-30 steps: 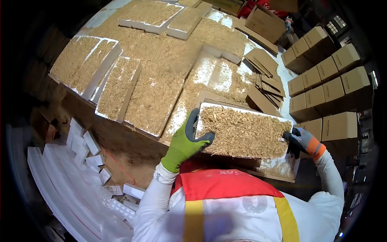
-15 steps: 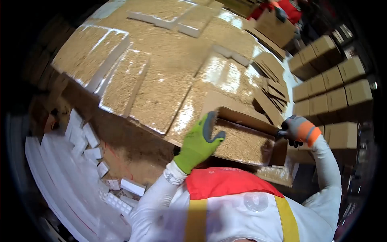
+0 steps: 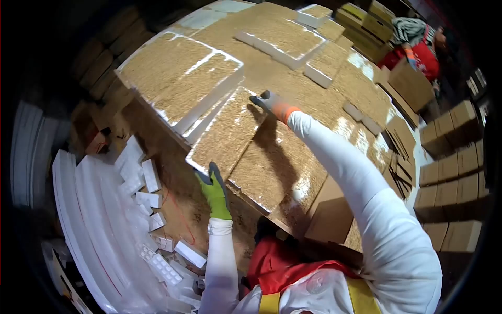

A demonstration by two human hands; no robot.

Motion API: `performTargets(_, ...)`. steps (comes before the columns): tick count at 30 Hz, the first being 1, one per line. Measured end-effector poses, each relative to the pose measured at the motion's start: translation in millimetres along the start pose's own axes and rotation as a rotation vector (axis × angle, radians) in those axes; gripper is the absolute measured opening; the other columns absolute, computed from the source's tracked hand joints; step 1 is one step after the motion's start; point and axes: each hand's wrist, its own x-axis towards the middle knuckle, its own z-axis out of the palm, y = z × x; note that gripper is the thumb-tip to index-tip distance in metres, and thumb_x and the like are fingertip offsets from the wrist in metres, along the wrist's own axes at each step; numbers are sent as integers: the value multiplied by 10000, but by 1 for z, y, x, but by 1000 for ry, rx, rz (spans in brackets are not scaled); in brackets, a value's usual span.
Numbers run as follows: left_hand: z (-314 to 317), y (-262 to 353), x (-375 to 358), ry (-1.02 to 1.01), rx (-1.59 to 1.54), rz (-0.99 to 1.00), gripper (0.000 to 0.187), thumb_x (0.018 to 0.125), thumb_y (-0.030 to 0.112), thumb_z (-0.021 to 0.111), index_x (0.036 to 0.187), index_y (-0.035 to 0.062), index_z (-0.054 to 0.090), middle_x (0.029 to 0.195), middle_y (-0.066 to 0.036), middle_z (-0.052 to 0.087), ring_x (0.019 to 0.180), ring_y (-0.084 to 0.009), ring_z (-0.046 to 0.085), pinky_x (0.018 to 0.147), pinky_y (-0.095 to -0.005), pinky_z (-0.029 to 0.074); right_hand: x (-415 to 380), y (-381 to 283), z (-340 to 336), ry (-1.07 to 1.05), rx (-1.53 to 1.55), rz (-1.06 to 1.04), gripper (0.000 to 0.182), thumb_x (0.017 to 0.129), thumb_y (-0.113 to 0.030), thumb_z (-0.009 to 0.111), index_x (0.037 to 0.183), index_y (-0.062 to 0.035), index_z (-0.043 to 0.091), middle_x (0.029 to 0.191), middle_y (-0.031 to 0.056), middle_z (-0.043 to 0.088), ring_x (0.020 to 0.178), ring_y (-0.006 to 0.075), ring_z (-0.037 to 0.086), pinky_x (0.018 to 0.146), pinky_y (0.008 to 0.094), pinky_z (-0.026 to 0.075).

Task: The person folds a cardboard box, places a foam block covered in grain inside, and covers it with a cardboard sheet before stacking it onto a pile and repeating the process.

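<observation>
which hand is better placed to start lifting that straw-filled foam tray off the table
Probably the left hand: its green glove already sits at the near corner of the tray. The right hand reaches across to the far corner, arm stretched long, so it has less leverage.

My worktable (image 3: 272, 68) is spread all over with loose straw-like fibre, so little of its bare top shows. Straw-filled white foam trays lie on it: a pair side by side (image 3: 180, 78) at the far left corner, one tray (image 3: 227, 131) at the near edge, more (image 3: 285, 36) further back. Flat cardboard sheets (image 3: 400, 133) sit stacked at the right end.
</observation>
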Motion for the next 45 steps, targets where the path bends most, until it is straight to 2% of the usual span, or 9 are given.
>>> performTargets(9,-24,226,-144,-692,-371,148,635,1001,226,528,1501,-26,231,1429,-148,419,1220,-217,470,1055,-332,372,-377,-16,-222,523,427,119,523,792,-459,784,1056,-77,543,917,42,625,786,72,545,621,246,421)
performTargets(12,-14,267,-195,-1103,-558,-119,707,949,192,579,1503,-35,202,1431,-168,419,1269,-246,455,1060,-331,361,-521,-21,-236,860,273,240,369,914,-376,659,1088,-74,538,934,13,590,875,105,524,796,258,428)
performTargets(16,17,245,-225,-1402,-283,350,727,886,151,582,1479,-68,222,1443,-273,385,1367,-369,368,1119,-436,291,-657,-1,-200,1035,-192,261,211,939,-188,615,1063,-34,541,1001,40,516,927,114,481,841,248,402)
performTargets(19,27,228,-231,-1290,-20,889,706,881,151,565,1476,-63,249,1525,-312,228,1390,-483,272,1153,-466,225,-669,-12,-166,1159,142,504,246,878,-175,707,997,-61,524,958,6,512,861,82,464,740,231,409)
performTargets(27,10,223,-238,-1374,-52,315,781,953,96,519,1533,-12,8,1589,-198,170,1424,-252,268,1115,-329,247,-657,29,-153,454,-517,757,303,832,-298,752,950,-40,645,842,137,666,731,215,629,658,311,494)
performTargets(29,10,221,-238,-1411,-23,133,794,922,72,570,1535,-14,72,1576,-173,222,1397,-256,335,1113,-339,276,-644,52,-193,745,-297,628,324,845,-412,698,858,-88,686,767,125,676,718,294,669,678,365,525)
performTargets(35,18,218,-250,-1301,208,485,648,899,103,557,1477,-34,297,1471,-220,418,1361,-292,415,1105,-348,314,-547,311,-190,321,-596,794,1142,629,-753,698,1503,-137,296,1523,186,332,1380,374,359,1149,417,279)
performTargets(40,25,207,-245,-1280,238,517,568,935,33,493,1471,-27,314,1456,-198,447,1332,-294,453,1069,-339,361,-517,401,-140,285,-814,568,430,922,-393,510,1255,-122,541,1199,118,641,1062,300,621,888,437,468)
performTargets(45,30,214,-245,-1303,152,470,562,950,67,473,1482,-10,309,1446,-206,458,1334,-298,459,1064,-339,369,-599,226,-231,891,-740,161,457,853,-216,669,1277,-70,577,1049,170,673,944,328,650,856,405,515)
